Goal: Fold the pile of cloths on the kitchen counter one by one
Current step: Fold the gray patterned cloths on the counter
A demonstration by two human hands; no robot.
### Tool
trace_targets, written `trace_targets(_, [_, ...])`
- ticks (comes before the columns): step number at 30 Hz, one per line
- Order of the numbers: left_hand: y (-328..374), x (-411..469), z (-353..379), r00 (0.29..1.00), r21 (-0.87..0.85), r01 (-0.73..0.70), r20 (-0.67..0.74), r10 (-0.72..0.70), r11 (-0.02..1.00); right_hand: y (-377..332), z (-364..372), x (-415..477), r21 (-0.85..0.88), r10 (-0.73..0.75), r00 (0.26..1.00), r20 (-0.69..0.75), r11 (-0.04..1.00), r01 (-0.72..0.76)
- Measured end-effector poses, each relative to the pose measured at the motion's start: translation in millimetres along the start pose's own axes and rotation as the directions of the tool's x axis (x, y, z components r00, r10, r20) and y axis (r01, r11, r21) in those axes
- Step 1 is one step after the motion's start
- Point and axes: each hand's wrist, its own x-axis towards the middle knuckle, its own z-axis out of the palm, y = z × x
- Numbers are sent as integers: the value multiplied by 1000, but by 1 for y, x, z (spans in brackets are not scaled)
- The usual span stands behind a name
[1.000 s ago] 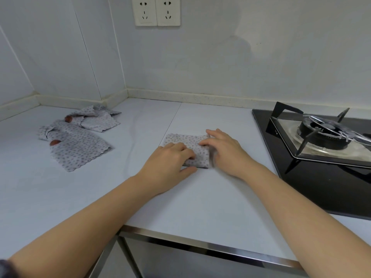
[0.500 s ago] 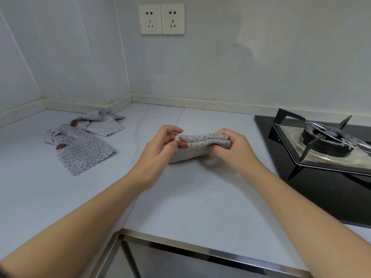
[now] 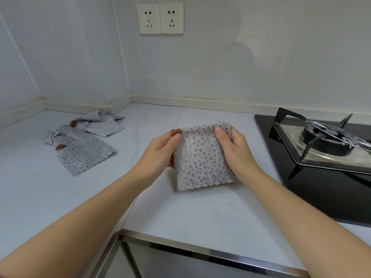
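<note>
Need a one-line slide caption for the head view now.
Left hand and right hand hold a dotted cloth upright over the counter; more cloths lie left, stove right.

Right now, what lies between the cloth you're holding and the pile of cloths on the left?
In the head view, just the left hand pinching the held cloth, then bare counter up to the pile.

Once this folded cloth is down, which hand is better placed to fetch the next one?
Left, probably: the left hand pinches the folded cloth on the side nearer the pile; the right hand would have to cross over.
</note>
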Motion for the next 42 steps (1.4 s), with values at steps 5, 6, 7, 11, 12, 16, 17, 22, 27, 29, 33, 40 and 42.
trace_targets(5, [-3, 0, 1, 998, 55, 3, 60, -6, 998, 6, 1, 2, -58, 59, 996, 70, 997, -55])
trace_targets(6, [-4, -1, 0, 997, 61, 10, 73, -15, 998, 6, 1, 3, -66, 55, 997, 62, 997, -51])
trace_targets(7, [-3, -1, -1, 996, 58, 6, 83, -11, 998, 6, 1, 3, -69, 46, 998, 48, 997, -43])
trace_targets(11, [3, 1, -6, 992, 57, -110, 71, 106, 992, 4, -3, 4, -77, 20, 1000, 1, 997, -20])
trace_targets(12, [4, 2, -8, 990, 83, -121, 80, 114, 989, 3, -4, 4, -83, 16, 1000, -1, 996, -15])
trace_targets(16, [4, 2, -14, 985, 220, -34, 173, -5, 975, 2, -6, 4, -132, -9, 999, 36, 991, 14])
trace_targets(17, [4, 2, -16, 977, 240, -15, 209, -36, 971, 2, -6, 3, -143, -11, 999, 53, 990, 19])
trace_targets(22, [7, -1, -23, 837, 301, 33, 512, -191, 953, 1, -5, 1, -125, 31, 986, 165, 992, -10])
trace_targets(27, [16, -6, -31, 748, 336, 19, 620, -236, 942, 0, -8, 3, -163, 96, 977, 190, 984, -65])
trace_targets(29, [18, -4, -37, 768, 333, 10, 602, -221, 943, -1, -9, 5, -166, 123, 982, 140, 981, -99])
trace_targets(33, [13, -3, -42, 782, 343, 16, 581, -225, 939, 0, -6, 5, -134, 217, 969, 115, 970, -201])
trace_targets(40, [1, 0, -42, 892, 289, 60, 415, -181, 955, 4, -7, 2, 4, 413, 895, 169, 908, -419])
trace_targets(42, [0, 1, -35, 933, 222, 70, 330, -143, 972, 7, -3, 1, 12, 374, 920, 120, 926, -378])
